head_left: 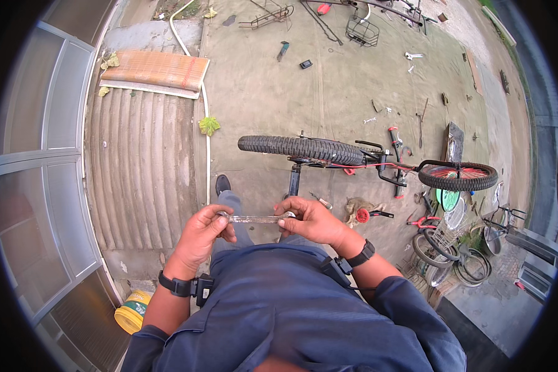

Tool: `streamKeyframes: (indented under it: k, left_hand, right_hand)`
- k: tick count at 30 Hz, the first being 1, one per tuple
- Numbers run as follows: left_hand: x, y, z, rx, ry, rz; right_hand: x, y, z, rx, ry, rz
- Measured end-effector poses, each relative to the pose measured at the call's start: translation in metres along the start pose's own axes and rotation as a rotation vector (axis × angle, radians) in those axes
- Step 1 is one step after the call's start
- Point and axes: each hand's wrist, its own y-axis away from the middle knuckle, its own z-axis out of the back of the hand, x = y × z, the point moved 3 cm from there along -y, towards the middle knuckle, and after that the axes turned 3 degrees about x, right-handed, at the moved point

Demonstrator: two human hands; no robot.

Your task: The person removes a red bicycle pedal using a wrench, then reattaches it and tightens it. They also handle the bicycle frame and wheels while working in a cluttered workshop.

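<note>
A worn metal wrench (254, 219) is held level in front of my waist. My left hand (199, 232) pinches one end between thumb and fingers, and my right hand (316, 221) grips the other. Just beyond them a small bicycle lies across the ground, its knobbly tyre (285, 146) seen nearly edge-on. To the right is the bicycle's other wheel (459, 180), with red spokes, beside the handlebar (395, 161) with red grips. Past my right hand, a red round part (361, 215) rests on a rag (353, 206).
Loose wrenches (414, 56) and other tools are scattered farther off. A wire basket (362, 31) lies at the top. Wheel rims and bike parts (471, 266) are piled at right. Corrugated sheeting (142, 167) and a white hose (207, 164) run along the left, near a yellow bucket (130, 316).
</note>
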Motion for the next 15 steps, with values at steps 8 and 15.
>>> streamKeyframes:
  k: [8, 15]
  left_hand:
    - [-0.087, -0.005, 0.125, 0.073, -0.239, -0.028]
    - [-0.185, -0.012, 0.208, 0.174, -0.27, -0.078]
  right_hand:
    - [0.028, -0.145, -0.101, 0.103, 0.215, -0.071]
    - [0.081, -0.236, -0.155, 0.16, 0.247, -0.078]
